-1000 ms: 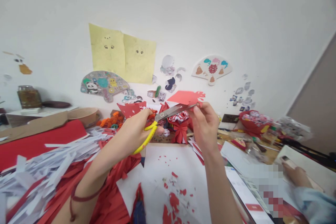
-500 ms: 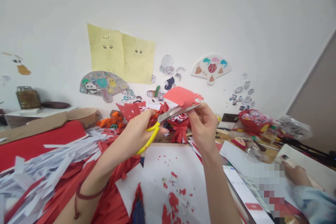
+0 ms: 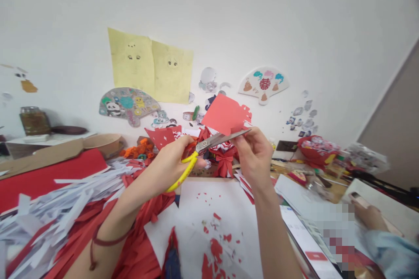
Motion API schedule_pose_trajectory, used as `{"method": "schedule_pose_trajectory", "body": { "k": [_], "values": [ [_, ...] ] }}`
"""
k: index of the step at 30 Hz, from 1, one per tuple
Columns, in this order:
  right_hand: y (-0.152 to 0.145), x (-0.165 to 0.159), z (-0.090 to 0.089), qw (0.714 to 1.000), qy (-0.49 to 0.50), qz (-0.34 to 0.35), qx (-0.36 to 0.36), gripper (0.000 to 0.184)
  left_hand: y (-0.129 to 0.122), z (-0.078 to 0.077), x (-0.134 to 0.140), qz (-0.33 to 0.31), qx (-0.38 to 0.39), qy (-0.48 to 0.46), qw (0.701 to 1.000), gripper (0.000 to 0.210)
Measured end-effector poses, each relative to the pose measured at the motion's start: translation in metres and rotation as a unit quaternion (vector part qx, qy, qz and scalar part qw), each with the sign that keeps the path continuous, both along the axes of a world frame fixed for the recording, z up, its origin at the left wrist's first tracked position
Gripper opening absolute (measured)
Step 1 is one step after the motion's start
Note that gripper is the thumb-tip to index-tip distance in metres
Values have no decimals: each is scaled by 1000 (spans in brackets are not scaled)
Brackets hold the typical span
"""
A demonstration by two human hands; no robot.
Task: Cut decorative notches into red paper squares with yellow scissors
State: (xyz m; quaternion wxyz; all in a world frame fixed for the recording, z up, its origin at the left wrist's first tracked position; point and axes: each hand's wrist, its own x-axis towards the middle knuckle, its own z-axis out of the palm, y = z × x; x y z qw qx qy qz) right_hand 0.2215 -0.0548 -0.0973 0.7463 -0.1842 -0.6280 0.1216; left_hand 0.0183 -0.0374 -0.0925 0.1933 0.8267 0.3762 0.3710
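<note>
My left hand [image 3: 175, 161] is closed round the yellow handles of a pair of scissors [image 3: 185, 174], whose metal blades point to the right. A piece of red paper [image 3: 222, 115] with small cut-outs along its right edge is pinched in my right hand [image 3: 253, 154]. The blades lie across the paper's lower edge, close to my right fingertips. Below both hands a white sheet [image 3: 193, 213] carries several red paper scraps [image 3: 216, 250]. How far the blades are apart is hard to see.
White paper strips [image 3: 75, 196] and red strips [image 3: 140, 226] heap up at the left. On the right lies a phone [image 3: 304, 239]; farther right another person's hand [image 3: 369, 216] holds a phone. Red flower-like bundles [image 3: 224, 161] stand at the back, before the wall.
The red paper has tilted up, so more of its face shows above the blades. Both hands stay almost in place, with the scissors shifted very slightly.
</note>
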Motion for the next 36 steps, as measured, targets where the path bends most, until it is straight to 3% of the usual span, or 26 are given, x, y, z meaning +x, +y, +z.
{"method": "schedule_pose_trajectory", "body": {
  "k": [7,26,36],
  "values": [
    [-1,-1,2,999,-2,-26,19,3,-4,2,4,6,11,-15,1000,38],
    [1,-9,0,998,53,-15,7,7,0,-3,12,-11,15,-49,999,29],
    [2,-10,-3,998,50,-23,7,10,0,-2,9,10,21,-5,1000,29]
  ]
}}
